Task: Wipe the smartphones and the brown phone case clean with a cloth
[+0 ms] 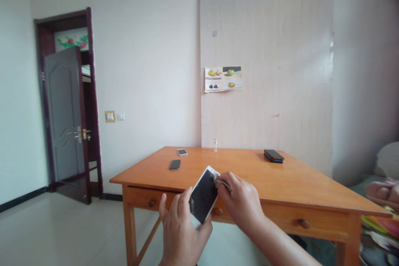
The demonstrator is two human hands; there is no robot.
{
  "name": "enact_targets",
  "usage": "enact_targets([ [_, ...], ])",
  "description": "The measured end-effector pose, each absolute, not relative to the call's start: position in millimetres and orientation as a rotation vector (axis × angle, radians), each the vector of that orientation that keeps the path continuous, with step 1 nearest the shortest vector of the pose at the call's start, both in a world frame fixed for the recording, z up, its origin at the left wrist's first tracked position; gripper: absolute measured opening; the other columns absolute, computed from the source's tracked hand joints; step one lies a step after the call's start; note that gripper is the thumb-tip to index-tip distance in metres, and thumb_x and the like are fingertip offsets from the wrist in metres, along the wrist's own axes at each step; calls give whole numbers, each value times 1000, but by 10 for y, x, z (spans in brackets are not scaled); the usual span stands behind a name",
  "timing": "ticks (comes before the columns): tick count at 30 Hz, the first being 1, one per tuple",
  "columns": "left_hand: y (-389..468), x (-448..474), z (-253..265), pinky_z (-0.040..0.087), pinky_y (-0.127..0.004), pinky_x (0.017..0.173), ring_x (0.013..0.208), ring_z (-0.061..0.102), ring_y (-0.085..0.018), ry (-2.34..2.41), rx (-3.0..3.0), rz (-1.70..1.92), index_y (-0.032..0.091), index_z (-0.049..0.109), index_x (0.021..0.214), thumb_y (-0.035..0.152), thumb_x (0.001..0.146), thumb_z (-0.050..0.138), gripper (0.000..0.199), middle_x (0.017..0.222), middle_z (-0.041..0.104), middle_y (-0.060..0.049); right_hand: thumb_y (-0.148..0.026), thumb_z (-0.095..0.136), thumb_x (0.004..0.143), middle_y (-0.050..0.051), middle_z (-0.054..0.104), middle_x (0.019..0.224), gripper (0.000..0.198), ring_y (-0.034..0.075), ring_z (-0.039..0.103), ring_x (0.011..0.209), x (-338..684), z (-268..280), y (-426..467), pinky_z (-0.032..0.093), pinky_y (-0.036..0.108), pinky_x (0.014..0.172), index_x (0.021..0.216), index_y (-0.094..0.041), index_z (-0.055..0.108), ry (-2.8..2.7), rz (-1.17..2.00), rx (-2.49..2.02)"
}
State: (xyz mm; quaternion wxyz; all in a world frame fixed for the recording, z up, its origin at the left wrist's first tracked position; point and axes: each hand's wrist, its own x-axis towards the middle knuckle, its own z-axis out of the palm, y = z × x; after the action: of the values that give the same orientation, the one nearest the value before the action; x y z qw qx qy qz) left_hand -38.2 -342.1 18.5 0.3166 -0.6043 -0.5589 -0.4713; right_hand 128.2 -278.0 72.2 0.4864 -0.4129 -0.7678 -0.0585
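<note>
My left hand grips a white smartphone by its lower end and sides, tilted with the dark screen towards me. Pinched in my right hand is a small light-grey piece that looks like crumpled cloth. It touches the phone's upper right edge; my fingers hide most of it. Both hands are raised in front of the near edge of the wooden table. Beyond them on the tabletop lie a dark phone and a white-edged phone.
A small clear pump bottle stands at the table's back edge. Dark flat devices are stacked at the back right. Drawers with round knobs line the front. At the right edge, part of a person shows. A grey door stands ajar.
</note>
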Motion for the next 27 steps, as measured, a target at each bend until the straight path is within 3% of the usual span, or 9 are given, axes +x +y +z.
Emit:
enact_targets([
  [10, -3438, -293, 210, 18, -59, 115, 98, 65, -27, -1446, -1700, -1284, 19, 46, 127, 24, 69, 68, 62, 104, 67, -9, -25, 53, 88, 0, 71, 81, 10, 17, 67, 74, 1260, 768, -2812, 37, 24, 62, 91, -25, 62, -1848, -108, -1052],
  [18, -3395, -370, 188, 16, -58, 115, 102, 64, -27, -1512, -1679, -1266, 19, 45, 127, 27, 72, 68, 61, 106, 67, -9, -23, 55, 88, 0, 68, 79, 9, 16, 63, 73, 1111, 548, -3058, 38, 24, 67, 89, -25, 65, -2054, -74, -825],
  [23, -3422, -322, 206, 17, -58, 115, 102, 64, -27, -1508, -1675, -1281, 18, 46, 128, 28, 69, 70, 63, 107, 67, -10, -30, 53, 91, 0, 68, 85, 12, 17, 64, 77, 1246, 711, -2790, 37, 25, 64, 92, -26, 65, -1828, -63, -1025],
  [27, -3431, -287, 220, 17, -59, 115, 100, 64, -28, -1511, -1683, -1326, 19, 48, 125, 25, 69, 68, 60, 105, 68, -9, -24, 54, 90, 0, 66, 81, 11, 16, 62, 75, 1159, 646, -2914, 39, 26, 65, 91, -25, 65, -1951, -60, -919],
])
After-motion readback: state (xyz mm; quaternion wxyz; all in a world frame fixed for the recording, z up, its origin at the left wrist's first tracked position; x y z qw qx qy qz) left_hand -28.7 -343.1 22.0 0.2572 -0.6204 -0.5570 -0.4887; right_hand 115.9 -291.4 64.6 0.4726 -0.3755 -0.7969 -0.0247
